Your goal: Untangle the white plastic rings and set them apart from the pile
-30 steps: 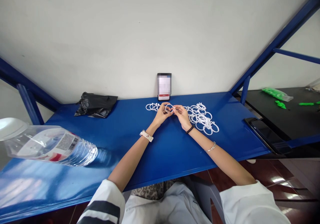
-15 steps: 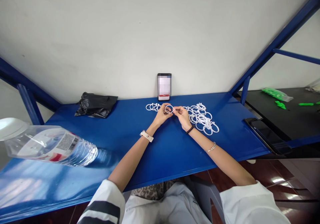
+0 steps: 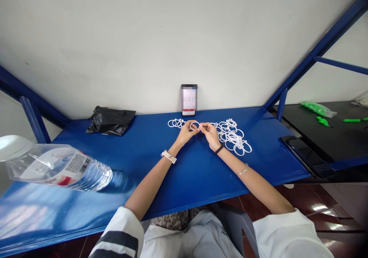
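Note:
Both hands meet over the middle of the blue table, pinching one white curtain ring (image 3: 194, 121) between them. My left hand (image 3: 184, 134) is closed on its left side, thumb and fingers at the rim. At the ring's right end, where a small white knob or eyelet seems to be, the fingertips of my right hand (image 3: 211, 136) are pinched; they hide the detail there. Just right of that hand lies a loose pile of similar white rings (image 3: 236, 138). A short overlapping row of white rings (image 3: 172, 126) lies behind and left of my left hand.
A phone (image 3: 189, 101) leans upright against the wall. On the left are a black plastic bag (image 3: 112, 120) and a large clear bottle (image 3: 66, 168). Another dark phone (image 3: 301, 154) rests at the right edge. Blue frame bars (image 3: 304, 58) slant up at both sides.
The ring between my hands has tilted slightly, and the fingers have shifted a little around it. Everything else stays in place.

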### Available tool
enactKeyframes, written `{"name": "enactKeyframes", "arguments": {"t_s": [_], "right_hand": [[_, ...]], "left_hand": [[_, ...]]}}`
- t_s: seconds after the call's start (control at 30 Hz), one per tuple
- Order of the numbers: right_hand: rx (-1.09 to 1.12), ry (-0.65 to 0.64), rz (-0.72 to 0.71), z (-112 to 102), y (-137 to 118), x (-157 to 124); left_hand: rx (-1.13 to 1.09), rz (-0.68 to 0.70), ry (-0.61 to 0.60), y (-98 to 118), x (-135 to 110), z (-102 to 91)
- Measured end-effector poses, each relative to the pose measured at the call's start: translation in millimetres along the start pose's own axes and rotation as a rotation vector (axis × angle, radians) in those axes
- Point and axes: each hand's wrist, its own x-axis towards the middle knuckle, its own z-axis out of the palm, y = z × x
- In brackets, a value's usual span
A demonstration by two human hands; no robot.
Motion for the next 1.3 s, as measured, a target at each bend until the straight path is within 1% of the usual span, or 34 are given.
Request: {"name": "enactKeyframes", "arguments": {"t_s": [0.23, 0.63, 0.83, 1.07, 1.3], "right_hand": [[-0.003, -0.023, -0.007, -1, -2, 0], [-0.013, -0.032, -0.026, 0, -8, -3], [0.010, -0.065, -0.014, 4, -14, -8], [0.038, -0.086, 0.011, 6, -18, -10], [0.024, -0.077, -0.019, 7, -18, -9]], "left_hand": [[-0.006, -0.078, 0.033, 6, -1, 2.2], [-0.027, -0.106, 0.039, 13, -5, 3.3], [-0.067, -0.112, 0.066, 13, -3, 4.9], [-0.097, -0.119, 0.028, 12, -1, 5.8], [0.007, -0.084, -0.054, 10, -2, 6.0]]}}
